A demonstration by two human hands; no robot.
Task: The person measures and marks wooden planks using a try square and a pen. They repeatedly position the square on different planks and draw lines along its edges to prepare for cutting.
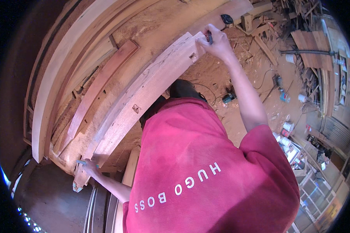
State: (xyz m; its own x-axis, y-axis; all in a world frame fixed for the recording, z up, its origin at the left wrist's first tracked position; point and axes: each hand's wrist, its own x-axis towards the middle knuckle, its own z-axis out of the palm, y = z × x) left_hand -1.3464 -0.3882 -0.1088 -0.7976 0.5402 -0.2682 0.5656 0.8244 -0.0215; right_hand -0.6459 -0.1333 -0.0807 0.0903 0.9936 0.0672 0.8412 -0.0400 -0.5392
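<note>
Wearing 1 red shirt, 1 line of white lettering across it. Just ahead: 1 pale beam with 2 squarish cuts. Well apart, at opposite ends: gripping 1 blue item in left hand, pinching 1 small dark tool in right hand. Farther: 1 reddish board; far left, 1 long pale board.

The long board is pale pinky-brown with dark wiggly lines along it, the thinner plank left of the board is redder brown, the shirt just right of the board is bright pinky-red with white letters, and the dusty floor further right of the board is orange-brown.
</note>
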